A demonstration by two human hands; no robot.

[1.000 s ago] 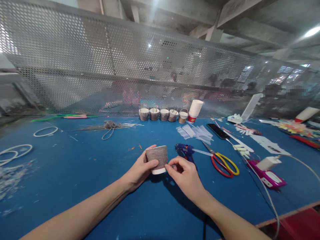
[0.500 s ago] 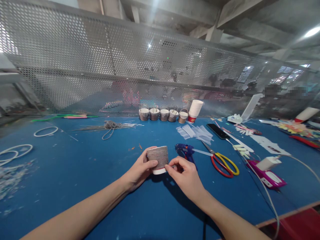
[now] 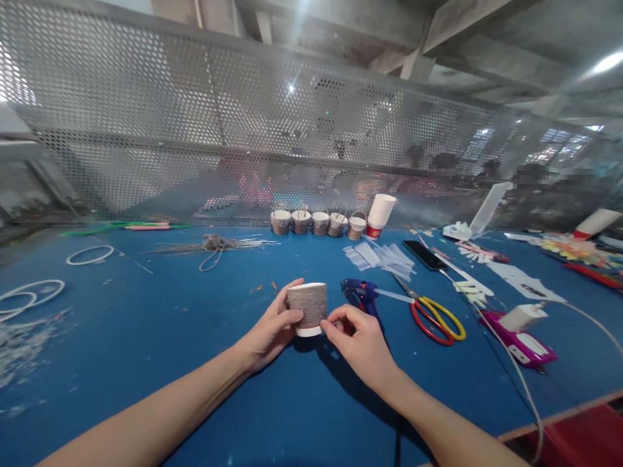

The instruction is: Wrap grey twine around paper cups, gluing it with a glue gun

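Note:
A paper cup (image 3: 307,303) wound with grey-brown cord is in my left hand (image 3: 272,327), its thumb across the front and the fingers behind. Below the windings, a thin red line and a white band of bare cup show at the bottom. My right hand (image 3: 357,337) is closed in a pinch against the cup's lower right side, where the windings end. Whatever lies between those fingertips is too small to make out. A blue glue gun (image 3: 360,288) with a clear glue stick lies just beyond the right hand. Scissors (image 3: 433,318) with red and yellow handles rest beside it.
Several cord-wrapped cups (image 3: 320,224) and a stack of paper cups (image 3: 381,215) stand along the mesh panel (image 3: 195,130). A grey cord bundle (image 3: 217,244) lies back left, white rings (image 3: 90,255) farther left. At right are a phone (image 3: 424,255) and a purple power strip (image 3: 540,349).
The cup has turned and tipped slightly in my left hand, so more of its rim shows. My right hand stays almost in the same place.

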